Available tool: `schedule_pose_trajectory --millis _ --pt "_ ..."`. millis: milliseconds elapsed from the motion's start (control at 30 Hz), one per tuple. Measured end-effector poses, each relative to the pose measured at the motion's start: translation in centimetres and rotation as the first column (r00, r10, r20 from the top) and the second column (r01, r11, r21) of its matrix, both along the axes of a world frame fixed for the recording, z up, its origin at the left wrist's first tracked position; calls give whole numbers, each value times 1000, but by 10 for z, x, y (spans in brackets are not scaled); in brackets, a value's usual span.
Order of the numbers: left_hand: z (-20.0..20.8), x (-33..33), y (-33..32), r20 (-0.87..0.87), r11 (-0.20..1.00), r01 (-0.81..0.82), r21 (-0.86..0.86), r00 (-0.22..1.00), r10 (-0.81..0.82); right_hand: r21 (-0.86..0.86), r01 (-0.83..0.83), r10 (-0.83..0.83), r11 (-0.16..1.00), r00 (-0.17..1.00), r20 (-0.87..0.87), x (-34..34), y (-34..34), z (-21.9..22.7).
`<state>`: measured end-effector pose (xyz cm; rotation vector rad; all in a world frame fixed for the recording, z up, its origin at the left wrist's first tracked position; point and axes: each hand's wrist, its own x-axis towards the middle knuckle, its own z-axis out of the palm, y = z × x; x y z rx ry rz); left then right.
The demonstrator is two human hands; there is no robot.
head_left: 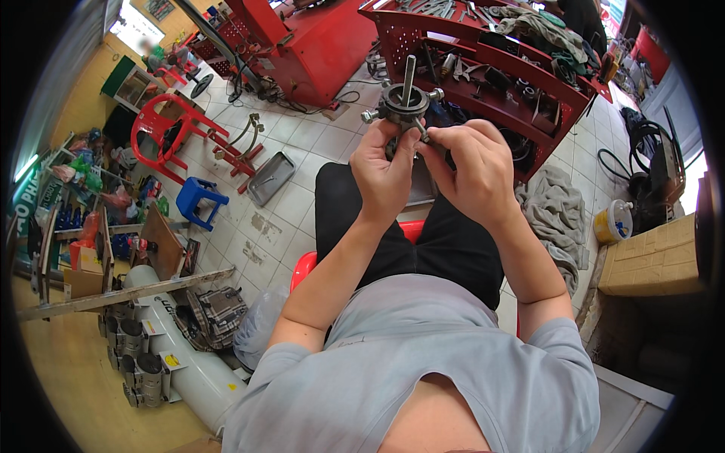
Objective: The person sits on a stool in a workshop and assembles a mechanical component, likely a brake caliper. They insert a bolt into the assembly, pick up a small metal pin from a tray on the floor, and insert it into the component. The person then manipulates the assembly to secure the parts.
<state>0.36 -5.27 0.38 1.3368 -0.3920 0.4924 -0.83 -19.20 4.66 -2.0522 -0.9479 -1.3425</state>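
My left hand (383, 172) is closed around the lower left side of a dark metal ring (402, 104) with bolts sticking out of its sides, held up above my knees. A long metal rod (408, 75) rises from the middle of the ring. One bolt (368, 117) points left, another bolt (436, 94) points right. At the ring's near side, the thumb and fingers of my right hand (477, 170) pinch a small bolt (423, 134). My fingers partly hide the underside of the ring.
A red tool cart (468, 34) with wrenches and parts stands just ahead. On the tiled floor to the left are a metal tray (270, 180), a blue stool (200, 202) and a red chair (162, 136). Grey cloth (555, 215) and a cardboard box (651, 260) lie right.
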Motion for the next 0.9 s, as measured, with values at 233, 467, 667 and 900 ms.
schedule_pose_trajectory --millis 233,467,667,900 --pt "-8 3 -7 74 997 -38 -70 996 43 -78 190 -199 979 973 -117 -9 -4 0" --pt "-6 6 -5 81 995 -101 -7 992 102 49 2 -3 999 1000 24 1 3 -2" --pt "-7 9 -10 132 955 -276 111 956 261 108 51 -54 993 998 23 -1 5 -7" --pt "-13 11 -8 205 972 -225 62 956 208 51 154 -151 987 987 -49 -15 0 7"
